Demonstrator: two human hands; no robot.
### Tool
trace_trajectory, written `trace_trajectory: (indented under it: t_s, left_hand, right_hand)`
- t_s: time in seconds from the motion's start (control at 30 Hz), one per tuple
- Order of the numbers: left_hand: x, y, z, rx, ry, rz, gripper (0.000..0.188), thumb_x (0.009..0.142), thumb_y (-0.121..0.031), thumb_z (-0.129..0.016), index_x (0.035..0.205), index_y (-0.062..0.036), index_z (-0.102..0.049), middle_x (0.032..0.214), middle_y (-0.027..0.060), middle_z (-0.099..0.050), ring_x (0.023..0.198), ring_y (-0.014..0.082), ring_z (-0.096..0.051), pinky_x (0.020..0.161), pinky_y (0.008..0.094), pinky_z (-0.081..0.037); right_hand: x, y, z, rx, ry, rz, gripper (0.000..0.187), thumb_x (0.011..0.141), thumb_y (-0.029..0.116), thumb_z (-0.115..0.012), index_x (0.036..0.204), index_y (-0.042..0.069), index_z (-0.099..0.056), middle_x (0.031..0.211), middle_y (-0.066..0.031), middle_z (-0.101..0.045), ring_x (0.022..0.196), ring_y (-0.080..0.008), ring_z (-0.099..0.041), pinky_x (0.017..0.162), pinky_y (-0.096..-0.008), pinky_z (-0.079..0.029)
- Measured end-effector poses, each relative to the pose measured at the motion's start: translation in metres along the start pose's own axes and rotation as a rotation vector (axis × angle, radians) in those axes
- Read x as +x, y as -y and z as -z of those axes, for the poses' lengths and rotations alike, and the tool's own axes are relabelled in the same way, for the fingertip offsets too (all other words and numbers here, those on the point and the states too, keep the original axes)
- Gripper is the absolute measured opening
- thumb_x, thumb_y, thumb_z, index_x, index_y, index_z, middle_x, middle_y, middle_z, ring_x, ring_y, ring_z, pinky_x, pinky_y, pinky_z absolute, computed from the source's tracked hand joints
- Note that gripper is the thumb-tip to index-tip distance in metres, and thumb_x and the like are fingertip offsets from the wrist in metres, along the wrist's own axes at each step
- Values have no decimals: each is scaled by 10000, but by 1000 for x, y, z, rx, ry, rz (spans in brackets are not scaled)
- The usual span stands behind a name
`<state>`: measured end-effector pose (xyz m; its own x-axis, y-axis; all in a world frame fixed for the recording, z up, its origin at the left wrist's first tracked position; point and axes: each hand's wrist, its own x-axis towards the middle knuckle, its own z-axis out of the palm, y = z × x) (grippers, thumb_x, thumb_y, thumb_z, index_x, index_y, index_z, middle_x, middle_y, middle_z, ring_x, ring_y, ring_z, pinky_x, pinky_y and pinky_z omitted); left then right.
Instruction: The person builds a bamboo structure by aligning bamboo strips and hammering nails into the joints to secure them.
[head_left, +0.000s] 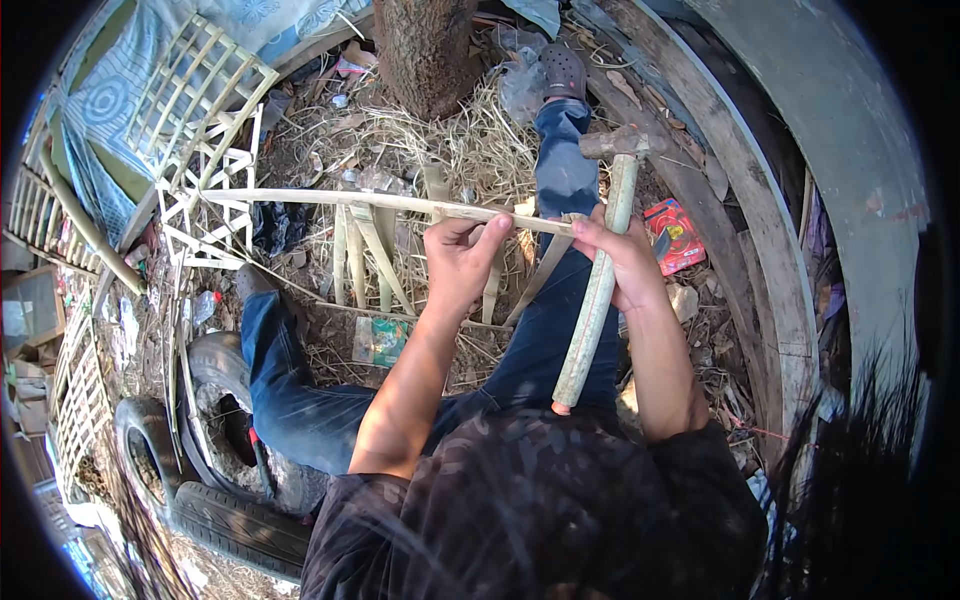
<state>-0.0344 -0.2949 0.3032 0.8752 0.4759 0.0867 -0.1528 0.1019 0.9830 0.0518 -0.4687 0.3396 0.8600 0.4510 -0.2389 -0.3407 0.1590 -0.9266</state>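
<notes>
A long pale bamboo strip (350, 198) runs crosswise in front of me, with several shorter bamboo slats (375, 250) hanging from it down toward a thinner lower strip. My left hand (462, 258) is closed around the long strip, its thumb lying along the top. Closer to the right end, my right hand (630, 262) pinches the strip with its thumb. A hammer (592, 310) with a pale stick handle also lies in that hand, its metal head pointing away from me and the handle's end toward my lap. The right fingers are partly hidden behind the handle.
Lattice bamboo panels (205, 85) stand at the upper left. A tree trunk (428, 55) rises ahead between my feet. Old tyres (240, 520) lie at the lower left, wooden planks (745, 200) curve along the right, and a red packet (675, 237) is on the littered ground.
</notes>
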Motion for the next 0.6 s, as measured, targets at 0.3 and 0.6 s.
trace_trajectory:
  t_s: [0.3,0.6]
  left_hand:
    - [-2,-2,3,-100,62,-21,182,903,-88,-632,1009,56,-666,881,89,-682,824,111,-624,754,244,-500]
    - [-8,-4,12,-66,131,-54,268,931,-127,-581,1093,83,-623,885,117,-687,864,156,-647,835,301,-513]
  right_hand:
    - [2,-3,0,114,10,-91,301,748,113,-756,711,147,-459,726,34,-495,693,-77,-505,679,-251,-413]
    - [0,-2,-1,110,31,-99,318,758,73,-743,687,144,-441,704,30,-497,629,-71,-470,642,-248,-412]
